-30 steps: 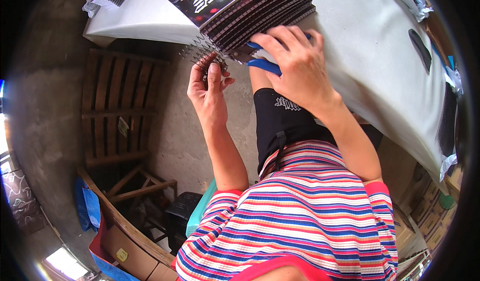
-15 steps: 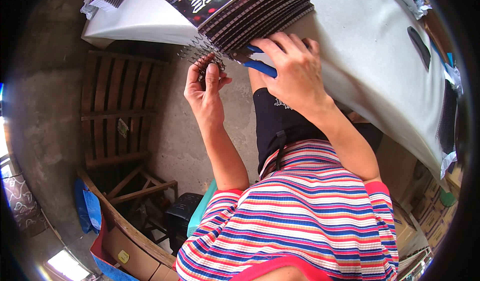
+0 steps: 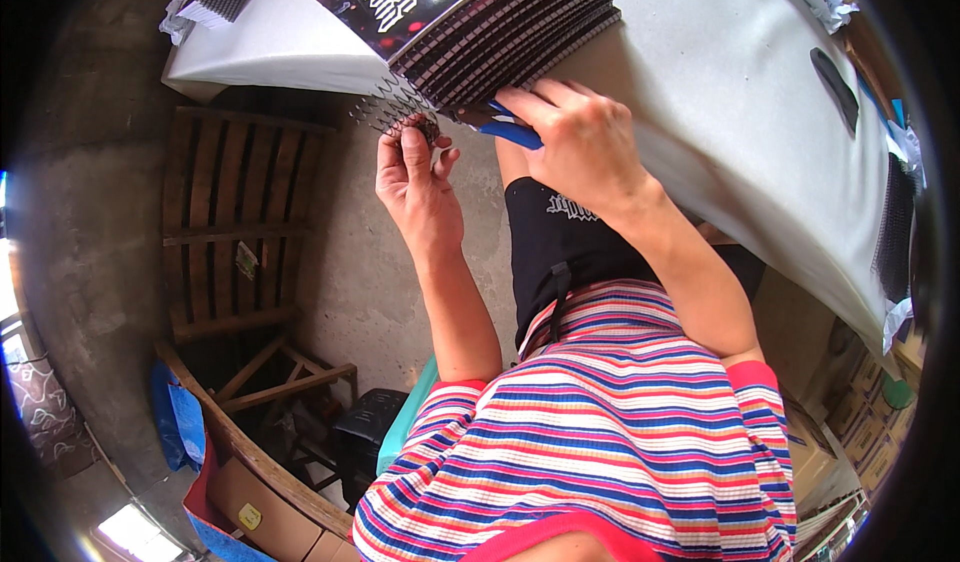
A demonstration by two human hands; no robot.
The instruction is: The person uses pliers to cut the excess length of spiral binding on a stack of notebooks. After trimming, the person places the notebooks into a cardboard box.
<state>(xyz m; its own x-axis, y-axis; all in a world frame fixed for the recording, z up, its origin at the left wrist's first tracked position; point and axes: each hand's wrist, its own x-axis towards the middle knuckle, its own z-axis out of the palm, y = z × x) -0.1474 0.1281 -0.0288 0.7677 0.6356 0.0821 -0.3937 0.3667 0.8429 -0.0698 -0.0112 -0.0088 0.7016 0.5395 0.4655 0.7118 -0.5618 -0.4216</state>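
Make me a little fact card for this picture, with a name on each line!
Left hand: holding dark curly wire
Right hand: gripping blue-handled cutters
Cutter tips: near the books' corner
Spiral-bound books: stacked on a white cloth
Shirt: striped, many colours
Left side: brown wooden slats

Wears a ribbed shirt (image 3: 580, 412) striped in red, white, blue and tan, with short red-hemmed sleeves (image 3: 765, 410) and a red collar (image 3: 530, 542), over black shorts (image 3: 600, 254) with a pale print (image 3: 573, 207) and a black strap (image 3: 560, 282) at the waist.
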